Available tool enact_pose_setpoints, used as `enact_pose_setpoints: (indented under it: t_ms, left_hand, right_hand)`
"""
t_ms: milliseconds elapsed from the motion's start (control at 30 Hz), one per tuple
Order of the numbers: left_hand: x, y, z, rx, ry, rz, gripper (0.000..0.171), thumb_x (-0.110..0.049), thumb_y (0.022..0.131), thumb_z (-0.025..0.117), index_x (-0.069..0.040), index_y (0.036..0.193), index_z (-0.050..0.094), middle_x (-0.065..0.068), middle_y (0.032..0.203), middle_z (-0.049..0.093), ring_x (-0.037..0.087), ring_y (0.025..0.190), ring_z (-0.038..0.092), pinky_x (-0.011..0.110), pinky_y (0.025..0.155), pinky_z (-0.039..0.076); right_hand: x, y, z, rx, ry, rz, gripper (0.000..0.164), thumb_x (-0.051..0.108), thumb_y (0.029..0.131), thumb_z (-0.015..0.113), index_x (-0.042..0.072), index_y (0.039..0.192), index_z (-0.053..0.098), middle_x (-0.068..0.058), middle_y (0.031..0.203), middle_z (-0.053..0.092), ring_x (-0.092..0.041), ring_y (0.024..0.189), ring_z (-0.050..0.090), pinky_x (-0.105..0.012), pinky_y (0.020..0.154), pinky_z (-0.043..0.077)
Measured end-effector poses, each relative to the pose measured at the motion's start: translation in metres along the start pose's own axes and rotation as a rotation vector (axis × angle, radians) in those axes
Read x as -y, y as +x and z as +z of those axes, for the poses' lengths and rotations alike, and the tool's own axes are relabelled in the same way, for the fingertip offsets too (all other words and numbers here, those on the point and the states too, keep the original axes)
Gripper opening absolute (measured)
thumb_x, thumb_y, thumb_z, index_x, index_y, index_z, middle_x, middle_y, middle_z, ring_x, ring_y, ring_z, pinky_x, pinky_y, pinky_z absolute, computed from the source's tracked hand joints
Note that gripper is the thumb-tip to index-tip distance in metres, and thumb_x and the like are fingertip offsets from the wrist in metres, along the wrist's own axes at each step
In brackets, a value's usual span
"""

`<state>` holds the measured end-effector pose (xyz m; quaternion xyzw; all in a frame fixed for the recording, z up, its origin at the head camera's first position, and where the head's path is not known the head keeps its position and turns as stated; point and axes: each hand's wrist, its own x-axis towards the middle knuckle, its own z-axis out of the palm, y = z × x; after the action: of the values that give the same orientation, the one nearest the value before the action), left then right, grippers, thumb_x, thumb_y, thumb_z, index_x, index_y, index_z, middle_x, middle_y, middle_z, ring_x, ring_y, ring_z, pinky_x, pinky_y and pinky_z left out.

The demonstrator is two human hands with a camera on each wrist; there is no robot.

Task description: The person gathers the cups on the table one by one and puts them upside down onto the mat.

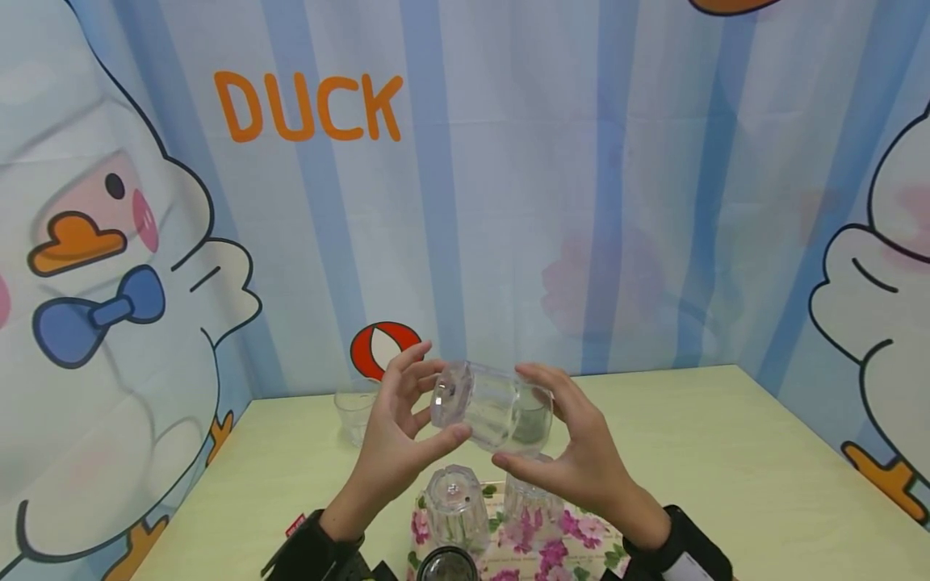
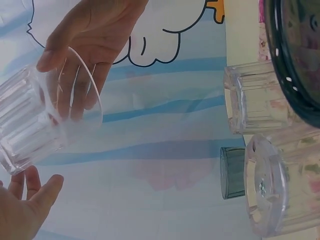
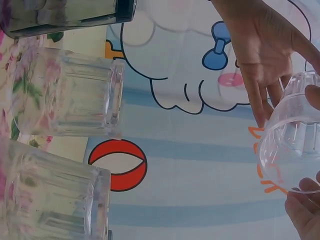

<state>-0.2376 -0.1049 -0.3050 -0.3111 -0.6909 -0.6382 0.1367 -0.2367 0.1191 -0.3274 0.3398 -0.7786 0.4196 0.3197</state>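
Note:
A clear faceted drinking glass (image 1: 490,403) is held tilted on its side above the table, thick base to the left. My right hand (image 1: 574,452) grips it near the rim, thumb below and fingers at the upper edge. At the base end is my left hand (image 1: 400,420), fingers spread and loosely bent; in the left wrist view its thumb (image 2: 47,192) stands off the glass. Contact of the left fingertips is hard to tell. Beneath the hands, two clear glasses, a left one (image 1: 458,508) and a right one (image 1: 533,504), stand upside down on a floral-patterned surface (image 1: 508,561).
Another clear glass (image 1: 354,411) stands on the pale yellow table (image 1: 726,452), behind my left wrist. A greenish cup (image 2: 232,172) stands farther back. A dark-rimmed round object (image 1: 448,565) is closest to me. A duck-printed curtain (image 1: 508,202) hangs behind the table.

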Motion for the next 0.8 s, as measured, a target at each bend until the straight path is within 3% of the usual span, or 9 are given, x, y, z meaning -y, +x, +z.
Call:
enact_pose_setpoints:
  t_ms: [100, 267, 467, 633, 800]
  left_hand:
    - [0.000, 0.000, 0.000, -0.001, -0.039, 0.030, 0.082, -0.010, 0.080, 0.075, -0.016, 0.147, 0.028, 0.015, 0.138, 0.046, 0.012, 0.122, 0.050, 0.022, 0.097, 0.052]
    - [0.003, -0.001, 0.000, 0.012, -0.116, 0.086, 0.079, -0.013, 0.082, 0.074, -0.013, 0.146, 0.028, 0.006, 0.138, 0.047, 0.008, 0.122, 0.050, 0.023, 0.097, 0.053]
    - [0.008, -0.004, 0.002, 0.045, -0.220, 0.133, 0.081, -0.017, 0.082, 0.075, -0.011, 0.146, 0.026, -0.004, 0.139, 0.046, 0.007, 0.126, 0.049, 0.024, 0.097, 0.053]
    - [0.009, -0.006, 0.007, 0.085, -0.266, 0.125, 0.085, -0.016, 0.082, 0.075, -0.010, 0.148, 0.022, -0.002, 0.144, 0.040, 0.006, 0.128, 0.048, 0.023, 0.099, 0.052]
    - [0.009, -0.009, 0.010, 0.076, -0.269, 0.119, 0.081, -0.012, 0.083, 0.074, -0.008, 0.146, 0.025, 0.000, 0.141, 0.043, 0.008, 0.125, 0.050, 0.023, 0.099, 0.052]
  right_hand:
    - [0.001, -0.001, 0.002, -0.033, -0.004, -0.010, 0.088, 0.019, 0.065, 0.088, 0.014, 0.141, 0.045, -0.008, 0.140, 0.051, -0.018, 0.128, 0.051, -0.030, 0.100, 0.053]
    - [0.002, -0.001, 0.007, -0.074, 0.064, -0.021, 0.086, 0.013, 0.064, 0.088, 0.011, 0.140, 0.046, -0.010, 0.139, 0.052, -0.011, 0.127, 0.051, -0.014, 0.101, 0.047]
    - [0.002, -0.004, 0.014, -0.095, 0.168, 0.001, 0.085, 0.008, 0.065, 0.087, 0.011, 0.139, 0.046, -0.011, 0.136, 0.053, -0.005, 0.117, 0.055, -0.013, 0.091, 0.053]
    - [0.004, -0.005, 0.020, -0.097, 0.211, 0.017, 0.085, 0.006, 0.066, 0.086, 0.011, 0.140, 0.045, -0.012, 0.135, 0.054, -0.005, 0.111, 0.057, -0.016, 0.080, 0.057]
    - [0.008, -0.007, 0.024, -0.093, 0.224, 0.029, 0.084, 0.006, 0.068, 0.085, 0.012, 0.141, 0.044, -0.013, 0.134, 0.055, -0.006, 0.108, 0.059, -0.019, 0.075, 0.058]
